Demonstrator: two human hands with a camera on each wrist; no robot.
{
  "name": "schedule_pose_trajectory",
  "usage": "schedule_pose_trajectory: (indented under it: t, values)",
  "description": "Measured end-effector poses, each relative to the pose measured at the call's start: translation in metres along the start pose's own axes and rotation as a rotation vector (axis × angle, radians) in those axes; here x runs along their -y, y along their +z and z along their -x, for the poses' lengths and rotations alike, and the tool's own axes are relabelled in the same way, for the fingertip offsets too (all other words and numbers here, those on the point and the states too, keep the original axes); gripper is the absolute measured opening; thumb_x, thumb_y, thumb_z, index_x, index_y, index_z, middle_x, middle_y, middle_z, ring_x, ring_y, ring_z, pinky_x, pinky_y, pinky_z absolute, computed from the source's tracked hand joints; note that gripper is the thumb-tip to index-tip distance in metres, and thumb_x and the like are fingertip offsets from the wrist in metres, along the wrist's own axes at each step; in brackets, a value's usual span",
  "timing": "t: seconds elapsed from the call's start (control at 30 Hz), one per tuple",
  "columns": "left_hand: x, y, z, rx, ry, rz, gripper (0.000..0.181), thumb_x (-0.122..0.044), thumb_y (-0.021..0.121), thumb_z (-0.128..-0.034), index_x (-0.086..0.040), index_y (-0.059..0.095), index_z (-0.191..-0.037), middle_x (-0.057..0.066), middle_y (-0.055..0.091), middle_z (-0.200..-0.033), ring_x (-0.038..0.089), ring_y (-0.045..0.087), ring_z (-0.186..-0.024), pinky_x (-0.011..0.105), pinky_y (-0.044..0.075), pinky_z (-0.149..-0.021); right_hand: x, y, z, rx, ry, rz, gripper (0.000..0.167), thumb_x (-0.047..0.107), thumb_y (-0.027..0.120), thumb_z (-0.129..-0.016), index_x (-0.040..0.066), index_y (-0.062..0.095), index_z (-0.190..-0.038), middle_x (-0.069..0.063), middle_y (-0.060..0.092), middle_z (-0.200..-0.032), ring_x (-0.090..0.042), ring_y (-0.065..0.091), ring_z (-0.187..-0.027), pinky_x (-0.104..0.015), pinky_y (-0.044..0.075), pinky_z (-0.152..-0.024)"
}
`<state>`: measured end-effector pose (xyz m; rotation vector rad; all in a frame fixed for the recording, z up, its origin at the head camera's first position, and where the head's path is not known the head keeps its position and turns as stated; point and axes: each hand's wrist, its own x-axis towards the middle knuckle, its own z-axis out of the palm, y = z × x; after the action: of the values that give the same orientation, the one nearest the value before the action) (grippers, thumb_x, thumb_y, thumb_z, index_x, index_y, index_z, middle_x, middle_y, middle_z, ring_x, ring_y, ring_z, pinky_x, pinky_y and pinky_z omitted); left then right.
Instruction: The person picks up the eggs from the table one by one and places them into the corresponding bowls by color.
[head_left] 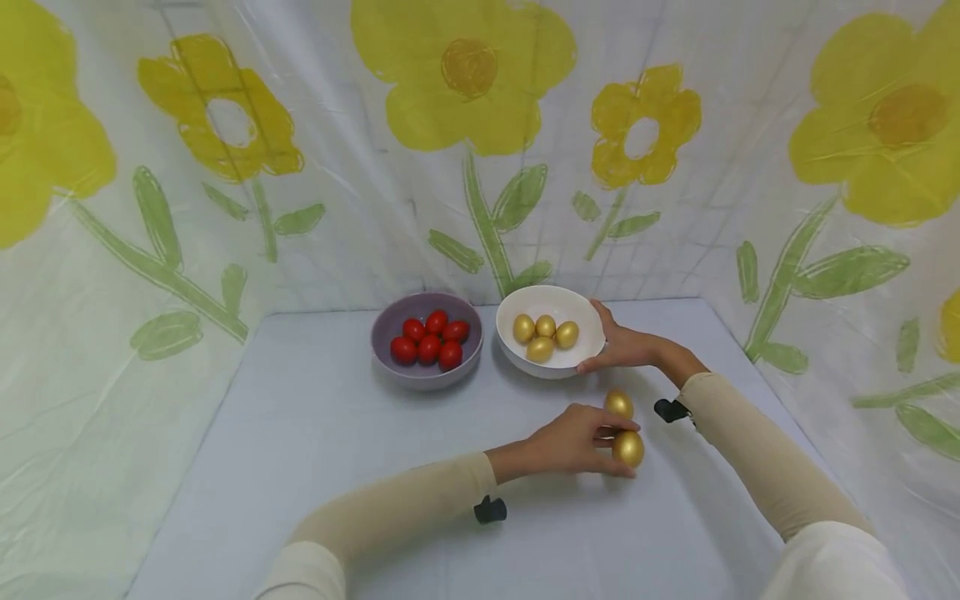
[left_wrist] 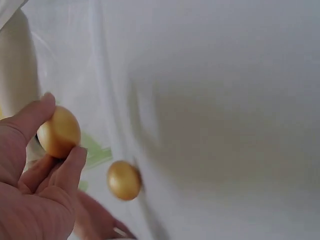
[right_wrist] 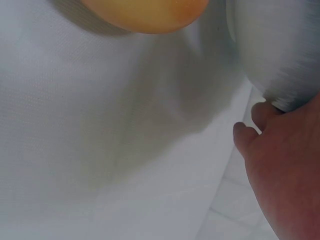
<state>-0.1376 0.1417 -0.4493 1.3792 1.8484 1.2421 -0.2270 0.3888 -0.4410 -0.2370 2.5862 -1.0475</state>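
My left hand (head_left: 570,440) pinches a golden egg (head_left: 628,450) between thumb and fingertips, and the left wrist view shows this egg (left_wrist: 59,132) from the side. Just beyond the fingers, a second golden egg (head_left: 618,404) lies on the table. A white bowl (head_left: 558,304) at the back holds several golden eggs (head_left: 540,348). My right hand (head_left: 626,346) grips that bowl by its right side, thumb at the front. In the right wrist view, the fingers (right_wrist: 265,116) curl against the bowl (right_wrist: 280,45), and part of a golden egg (right_wrist: 150,12) shows at the top.
To the left of the white bowl stands a purple bowl (head_left: 427,382) with several red eggs (head_left: 429,348). A pale cloth covers the table (head_left: 300,433). Behind it hangs a translucent curtain (head_left: 337,233) printed with yellow flowers.
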Motion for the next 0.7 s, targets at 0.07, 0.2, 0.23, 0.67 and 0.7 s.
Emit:
schedule_pose_trajectory:
  t: [0.07,0.2,0.23,0.67,0.7]
  values:
    - [-0.007,-0.01,0.001,-0.007,0.006,0.054,0.059,-0.017,0.091,-0.0864,-0.004,0.067,-0.139,-0.005,0.068,-0.133,-0.005,0.065,-0.117,0.019,0.055,-0.096,0.0,0.0,0.0,0.0,-0.007,0.005,0.142,0.046,0.089,-0.085,0.015,-0.024,-0.165,-0.021,-0.015,-0.173,-0.043,0.007,-0.16,-0.066,0.016,-0.125]
    - [-0.019,-0.035,0.002,-0.041,0.061,0.086,0.056,-0.016,0.09,-0.0873,-0.004,0.067,-0.138,-0.004,0.067,-0.131,-0.003,0.065,-0.118,0.023,0.056,-0.098,0.0,-0.001,0.001,0.013,-0.015,0.006,0.139,0.045,0.087,-0.088,0.016,-0.026,-0.164,-0.023,-0.015,-0.173,-0.045,0.007,-0.159,-0.066,0.017,-0.125]
    - [-0.022,-0.042,0.002,-0.056,0.077,0.088,0.056,-0.016,0.09,-0.0873,-0.004,0.067,-0.137,-0.003,0.067,-0.131,-0.003,0.066,-0.118,0.023,0.055,-0.098,0.001,-0.002,0.002,0.018,-0.017,0.005,0.138,0.045,0.085,-0.089,0.016,-0.027,-0.164,-0.024,-0.016,-0.173,-0.046,0.006,-0.159,-0.067,0.017,-0.125]
    - [-0.033,-0.107,-0.009,-0.296,0.125,-0.011,0.064,-0.019,0.094,-0.0825,-0.006,0.067,-0.139,0.004,0.065,-0.135,0.007,0.066,-0.125,0.021,0.055,-0.097,-0.001,-0.003,0.002,0.036,-0.061,0.038,0.131,0.041,0.079,-0.095,0.014,-0.03,-0.162,-0.025,-0.022,-0.17,-0.048,0.008,-0.158,-0.069,0.016,-0.124]
    - [-0.031,-0.111,-0.01,-0.307,0.121,-0.015,0.064,-0.018,0.094,-0.0825,-0.006,0.067,-0.14,0.004,0.065,-0.134,0.009,0.066,-0.125,0.021,0.055,-0.098,-0.001,-0.002,0.001,0.036,-0.05,0.034,0.134,0.042,0.081,-0.093,0.014,-0.03,-0.162,-0.025,-0.019,-0.171,-0.047,0.009,-0.158,-0.069,0.017,-0.124]
